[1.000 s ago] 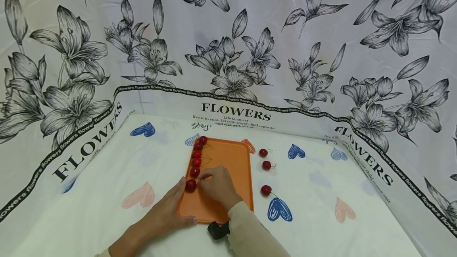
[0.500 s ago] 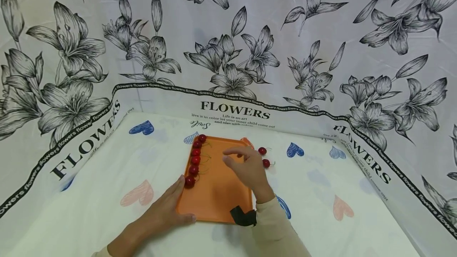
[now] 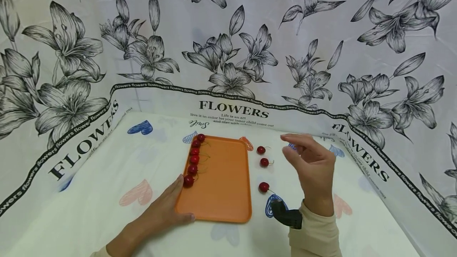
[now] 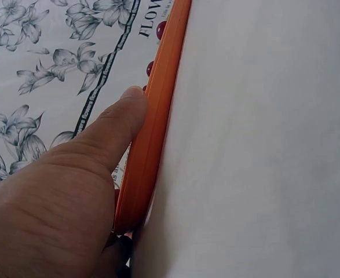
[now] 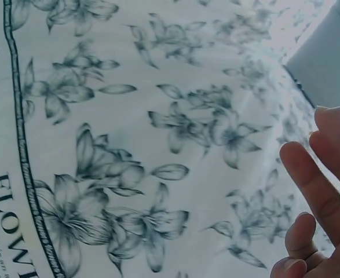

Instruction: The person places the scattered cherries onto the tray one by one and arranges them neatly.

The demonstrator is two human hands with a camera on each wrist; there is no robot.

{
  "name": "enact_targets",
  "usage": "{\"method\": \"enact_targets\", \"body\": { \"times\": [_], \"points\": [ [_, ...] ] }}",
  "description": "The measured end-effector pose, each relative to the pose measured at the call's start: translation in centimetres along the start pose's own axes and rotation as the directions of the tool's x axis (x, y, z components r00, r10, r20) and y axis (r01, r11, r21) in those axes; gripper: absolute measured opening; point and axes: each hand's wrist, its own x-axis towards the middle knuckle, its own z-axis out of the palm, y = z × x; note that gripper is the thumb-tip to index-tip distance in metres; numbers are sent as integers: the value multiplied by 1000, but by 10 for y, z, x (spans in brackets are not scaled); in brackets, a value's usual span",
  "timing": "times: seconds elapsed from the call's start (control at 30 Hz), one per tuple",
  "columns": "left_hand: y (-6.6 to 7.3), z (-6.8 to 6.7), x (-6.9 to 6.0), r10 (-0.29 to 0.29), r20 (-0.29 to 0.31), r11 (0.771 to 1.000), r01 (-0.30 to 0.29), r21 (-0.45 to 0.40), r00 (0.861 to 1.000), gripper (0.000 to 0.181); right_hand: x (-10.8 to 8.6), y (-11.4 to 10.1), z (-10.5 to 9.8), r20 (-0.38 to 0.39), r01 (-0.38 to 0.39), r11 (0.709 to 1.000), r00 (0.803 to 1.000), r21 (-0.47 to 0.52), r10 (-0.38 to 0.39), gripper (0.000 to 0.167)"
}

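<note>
An orange tray point(image 3: 221, 181) lies on the cloth, with several red cherries point(image 3: 194, 160) in a line along its left edge, their stems pointing right. My left hand point(image 3: 158, 213) holds the tray's lower left corner, thumb at the near edge and fingers along the left side; the left wrist view shows a digit of the left hand point(image 4: 59, 185) against the orange rim point(image 4: 152, 145). Raised over the cloth right of the tray, my right hand point(image 3: 314, 169) has thumb and index finger apart with nothing between them. The right hand point(image 5: 326, 202) is also empty in the right wrist view.
Right of the tray, three cherries lie on the cloth: a far one point(image 3: 261, 150), a middle one point(image 3: 264, 162) and a nearer one point(image 3: 264, 187). The cloth point(image 3: 89, 217) is white with printed hearts. A flower-printed curtain point(image 3: 228, 31) stands behind it.
My right hand has moved off the lowest cherry in the line, across the tray and out to the right, past the loose cherries. My left hand stays on the tray.
</note>
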Motion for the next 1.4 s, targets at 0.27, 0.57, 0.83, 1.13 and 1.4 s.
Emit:
{"method": "enact_targets", "body": {
  "times": [0.27, 0.57, 0.83, 1.13, 1.4],
  "points": [
    [1, 1, 0, -29, 27, 1000, 29, -8, 999, 122, -17, 0, -25, -114, -4, 1000, 993, 24, 7, 22],
    [0, 1, 3, -55, 41, 998, 56, -12, 998, 123, -55, 54, -57, -309, -409, 870, 895, -277, 322, 21],
    [2, 0, 2, -65, 43, 998, 65, 10, 997, 124, -95, 106, -72, -359, -697, 615, 717, -369, 598, 30],
    [1, 1, 1, -76, 47, 997, 76, -6, 996, 126, -112, 126, -77, -280, -761, 496, 627, -417, 727, 25],
    [0, -2, 1, -54, 38, 999, 54, -5, 998, 124, -117, 137, -74, -207, -729, 357, 559, -584, 803, 16]
  ]
}}
